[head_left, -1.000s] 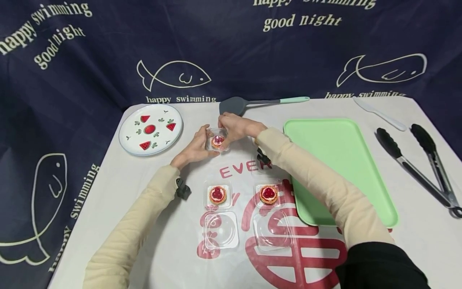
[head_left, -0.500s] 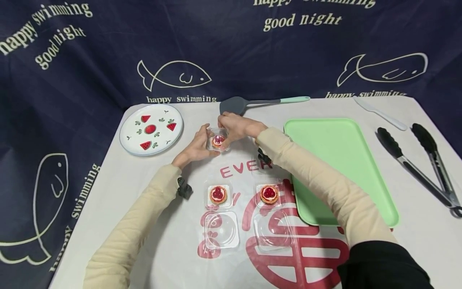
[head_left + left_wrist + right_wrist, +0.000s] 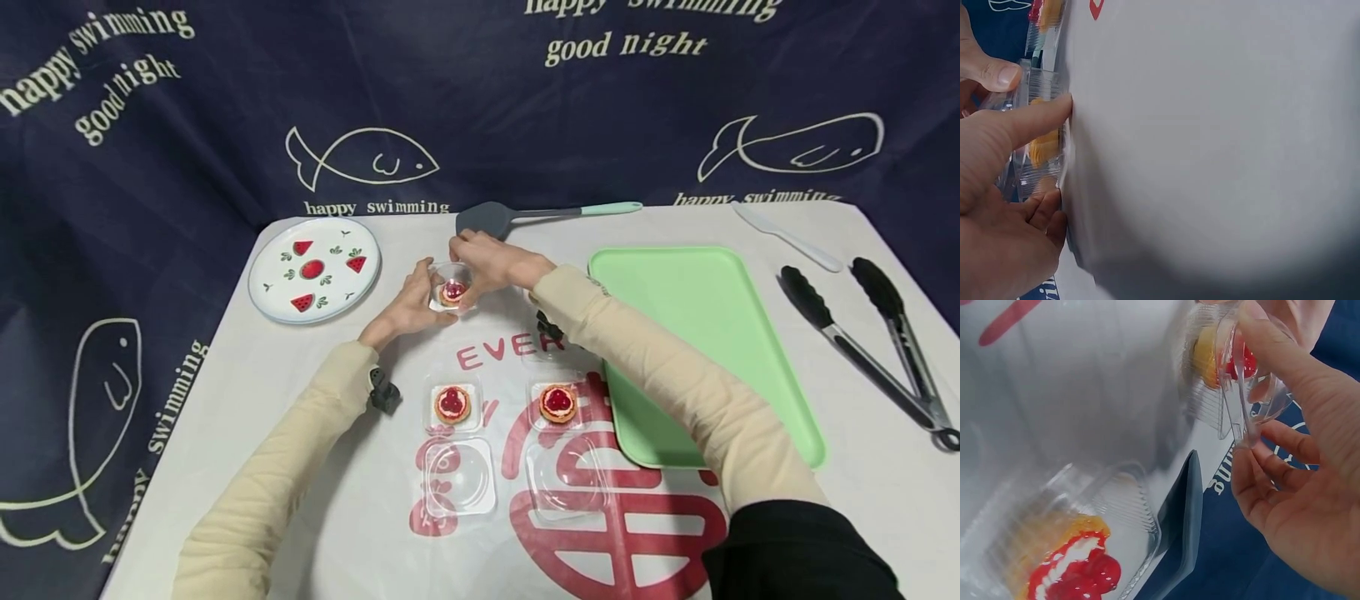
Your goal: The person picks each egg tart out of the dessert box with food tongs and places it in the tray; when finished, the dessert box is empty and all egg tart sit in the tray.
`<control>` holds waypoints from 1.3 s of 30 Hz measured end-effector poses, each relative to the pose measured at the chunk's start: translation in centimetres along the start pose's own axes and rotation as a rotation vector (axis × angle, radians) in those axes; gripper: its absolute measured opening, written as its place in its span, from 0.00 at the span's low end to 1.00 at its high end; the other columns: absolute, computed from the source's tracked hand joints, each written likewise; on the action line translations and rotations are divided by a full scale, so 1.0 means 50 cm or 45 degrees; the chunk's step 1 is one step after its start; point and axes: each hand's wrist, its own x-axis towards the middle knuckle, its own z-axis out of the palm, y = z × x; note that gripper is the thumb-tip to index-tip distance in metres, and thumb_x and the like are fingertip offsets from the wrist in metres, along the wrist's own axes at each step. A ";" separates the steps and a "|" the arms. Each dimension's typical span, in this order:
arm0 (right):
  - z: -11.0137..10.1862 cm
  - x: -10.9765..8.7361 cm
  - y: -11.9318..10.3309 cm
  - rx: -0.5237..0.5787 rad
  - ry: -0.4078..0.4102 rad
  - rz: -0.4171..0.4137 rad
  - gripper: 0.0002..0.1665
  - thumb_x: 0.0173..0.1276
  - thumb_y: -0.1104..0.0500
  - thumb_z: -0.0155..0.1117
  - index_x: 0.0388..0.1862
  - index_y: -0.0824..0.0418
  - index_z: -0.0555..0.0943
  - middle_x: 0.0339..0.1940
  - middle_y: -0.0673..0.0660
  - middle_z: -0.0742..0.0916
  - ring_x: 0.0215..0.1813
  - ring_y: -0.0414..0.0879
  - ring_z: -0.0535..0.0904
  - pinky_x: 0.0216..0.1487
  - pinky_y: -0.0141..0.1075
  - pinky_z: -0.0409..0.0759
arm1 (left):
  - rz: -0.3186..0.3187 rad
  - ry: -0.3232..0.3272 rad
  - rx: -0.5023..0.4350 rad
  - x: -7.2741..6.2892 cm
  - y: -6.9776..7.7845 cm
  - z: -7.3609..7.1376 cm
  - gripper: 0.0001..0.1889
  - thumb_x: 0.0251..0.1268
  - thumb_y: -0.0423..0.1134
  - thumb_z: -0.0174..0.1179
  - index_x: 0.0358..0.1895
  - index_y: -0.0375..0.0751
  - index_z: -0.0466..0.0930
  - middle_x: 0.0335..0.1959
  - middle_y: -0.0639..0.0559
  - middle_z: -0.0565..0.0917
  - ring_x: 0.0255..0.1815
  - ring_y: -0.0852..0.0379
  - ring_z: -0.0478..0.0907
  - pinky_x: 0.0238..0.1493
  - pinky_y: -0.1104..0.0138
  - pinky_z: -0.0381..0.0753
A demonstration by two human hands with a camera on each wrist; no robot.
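Note:
A clear plastic box (image 3: 441,275) with a cherry-topped tart (image 3: 453,292) inside stands between both hands at the back of the table. My left hand (image 3: 408,306) grips the box base from the left; in the left wrist view its thumb and fingers lie around the ribbed sides (image 3: 1041,178). From the right, my right hand (image 3: 491,265) pinches the rim of the domed lid (image 3: 1282,400) between thumb and fingers. The lid lies over the base, with their rims close together; whether they are joined all round, I cannot tell. Fingers hide part of the box.
Two more tarts (image 3: 452,404) sit in clear boxes nearer the front, lids (image 3: 459,479) folded open. Another boxed tart (image 3: 1075,569) shows in the right wrist view. A spatula (image 3: 487,220) lies behind, a plate (image 3: 330,287) left; a green tray (image 3: 675,317), knife (image 3: 795,240) and tongs (image 3: 885,358) lie right.
Both hands stay at the same place on the box. The lid's outline over the tart has shifted slightly; the other things have not moved.

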 end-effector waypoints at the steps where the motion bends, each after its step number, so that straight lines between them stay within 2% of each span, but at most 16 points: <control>1: 0.001 -0.001 0.000 0.006 0.001 0.002 0.43 0.46 0.48 0.82 0.54 0.69 0.71 0.50 0.64 0.75 0.53 0.57 0.72 0.58 0.45 0.72 | -0.012 -0.001 -0.007 0.000 0.000 -0.001 0.55 0.49 0.32 0.72 0.73 0.24 0.40 0.69 0.29 0.59 0.72 0.34 0.52 0.76 0.50 0.49; 5: 0.004 -0.004 0.001 0.032 0.008 -0.006 0.44 0.47 0.48 0.82 0.55 0.68 0.71 0.50 0.64 0.75 0.53 0.56 0.71 0.59 0.45 0.71 | -0.037 -0.006 -0.022 -0.001 -0.001 -0.003 0.58 0.47 0.32 0.73 0.74 0.27 0.38 0.69 0.29 0.60 0.73 0.35 0.53 0.75 0.50 0.52; 8: 0.008 -0.009 0.002 0.042 0.005 -0.013 0.43 0.48 0.48 0.81 0.56 0.67 0.70 0.51 0.63 0.75 0.54 0.56 0.71 0.59 0.45 0.71 | -0.008 -0.025 -0.023 -0.002 -0.005 -0.004 0.60 0.44 0.32 0.75 0.74 0.26 0.36 0.70 0.27 0.57 0.73 0.34 0.52 0.75 0.49 0.52; 13: 0.008 -0.025 0.002 0.078 0.039 -0.009 0.42 0.48 0.50 0.82 0.56 0.64 0.70 0.51 0.61 0.76 0.54 0.55 0.71 0.59 0.44 0.72 | 0.101 -0.028 -0.015 -0.009 -0.006 -0.005 0.65 0.40 0.33 0.77 0.73 0.22 0.33 0.71 0.24 0.51 0.74 0.35 0.51 0.76 0.50 0.49; 17: 0.001 -0.044 0.002 0.129 0.093 -0.011 0.42 0.48 0.49 0.81 0.56 0.64 0.69 0.51 0.59 0.76 0.54 0.53 0.71 0.58 0.44 0.72 | 0.206 0.046 0.037 -0.021 0.004 -0.016 0.66 0.40 0.36 0.78 0.75 0.26 0.33 0.69 0.27 0.55 0.72 0.38 0.55 0.75 0.51 0.53; 20: -0.005 -0.057 0.003 0.177 0.162 -0.035 0.42 0.49 0.49 0.81 0.55 0.65 0.70 0.50 0.60 0.76 0.52 0.51 0.70 0.56 0.43 0.73 | 0.321 0.116 0.093 -0.030 0.016 -0.026 0.62 0.42 0.37 0.78 0.76 0.29 0.40 0.68 0.32 0.59 0.71 0.41 0.57 0.75 0.53 0.55; 24: -0.008 -0.073 0.003 0.204 0.256 -0.074 0.42 0.49 0.47 0.80 0.55 0.65 0.70 0.50 0.62 0.76 0.51 0.50 0.69 0.54 0.42 0.73 | 0.488 0.219 0.178 -0.040 0.029 -0.033 0.49 0.49 0.37 0.75 0.72 0.29 0.55 0.66 0.34 0.65 0.68 0.42 0.62 0.74 0.55 0.58; 28: -0.011 -0.092 0.003 0.270 0.257 -0.105 0.45 0.54 0.45 0.77 0.62 0.66 0.68 0.55 0.63 0.76 0.54 0.51 0.71 0.58 0.43 0.72 | 0.577 0.300 0.227 -0.051 0.040 -0.035 0.43 0.50 0.37 0.74 0.68 0.28 0.62 0.62 0.35 0.69 0.66 0.43 0.65 0.72 0.56 0.60; 31: -0.018 -0.108 0.005 0.419 0.206 -0.075 0.40 0.67 0.46 0.65 0.69 0.67 0.64 0.62 0.66 0.76 0.60 0.54 0.73 0.63 0.45 0.72 | 0.637 0.360 0.280 -0.061 0.046 -0.033 0.43 0.49 0.38 0.75 0.67 0.28 0.63 0.62 0.35 0.70 0.65 0.43 0.66 0.72 0.55 0.61; 34: -0.026 -0.122 0.006 0.727 0.105 0.033 0.33 0.79 0.46 0.44 0.71 0.69 0.65 0.63 0.68 0.77 0.62 0.57 0.76 0.64 0.46 0.74 | 0.707 0.435 0.343 -0.070 0.052 -0.031 0.44 0.47 0.37 0.76 0.68 0.29 0.63 0.63 0.36 0.69 0.64 0.42 0.66 0.71 0.53 0.62; 37: -0.030 -0.128 0.006 1.096 -0.046 0.159 0.41 0.80 0.40 0.25 0.68 0.70 0.68 0.60 0.70 0.80 0.60 0.59 0.78 0.64 0.47 0.75 | 0.771 0.490 0.383 -0.076 0.057 -0.027 0.44 0.46 0.35 0.76 0.68 0.30 0.63 0.62 0.36 0.69 0.63 0.41 0.67 0.68 0.52 0.64; 39: -0.031 -0.129 0.006 1.300 -0.158 0.225 0.46 0.78 0.37 0.20 0.66 0.72 0.69 0.56 0.70 0.81 0.59 0.60 0.79 0.63 0.49 0.75 | 0.802 0.512 0.405 -0.079 0.061 -0.024 0.44 0.45 0.33 0.76 0.68 0.30 0.63 0.62 0.36 0.69 0.62 0.41 0.67 0.66 0.51 0.66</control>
